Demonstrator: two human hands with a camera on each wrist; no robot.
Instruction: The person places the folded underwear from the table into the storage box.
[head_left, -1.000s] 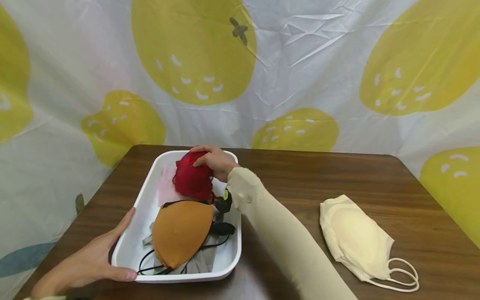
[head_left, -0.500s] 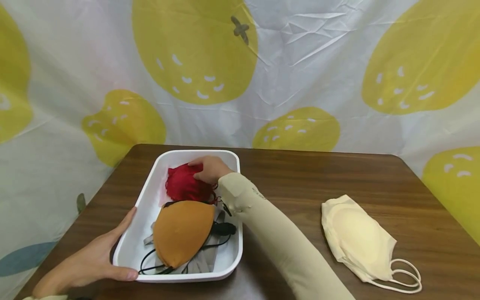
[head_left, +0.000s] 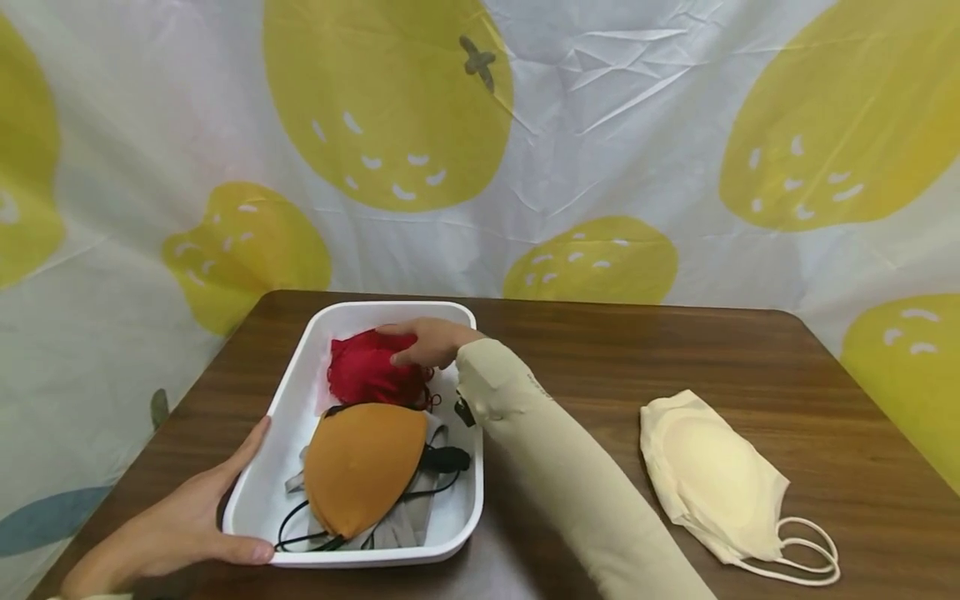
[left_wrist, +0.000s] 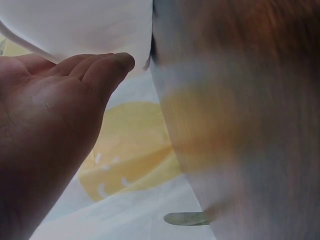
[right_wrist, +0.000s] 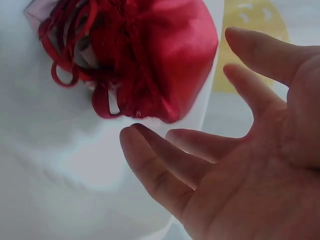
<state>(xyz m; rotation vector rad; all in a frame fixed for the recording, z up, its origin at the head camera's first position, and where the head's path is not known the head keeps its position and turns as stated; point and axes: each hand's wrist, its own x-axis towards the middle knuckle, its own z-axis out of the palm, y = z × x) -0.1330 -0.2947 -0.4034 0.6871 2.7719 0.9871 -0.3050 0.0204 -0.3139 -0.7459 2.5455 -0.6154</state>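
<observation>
Inside a white plastic bin [head_left: 247,492] a red bra [head_left: 371,375] lies folded at the far end, on pale pink fabric. My right hand [head_left: 435,340] is over its right side; the right wrist view shows the spread fingers apart from the bra's [right_wrist: 175,55] cup and straps. An orange bra [head_left: 363,467] with black straps fills the near half. At the near left corner my left hand [head_left: 176,517] rests against the bin, thumb at the front wall and straight fingers along the left side; the left wrist view shows the hand [left_wrist: 60,105] below the wall.
A cream bra [head_left: 712,475] with looped straps lies on the brown wooden table [head_left: 585,367] at the right. Grey fabric [head_left: 405,521] sits under the orange bra. Behind the table hangs a white curtain [head_left: 420,258] printed with yellow fruit.
The red bra has come down flat into the far end of the bin, and my right hand has let go of it. My left hand stays at the bin's corner.
</observation>
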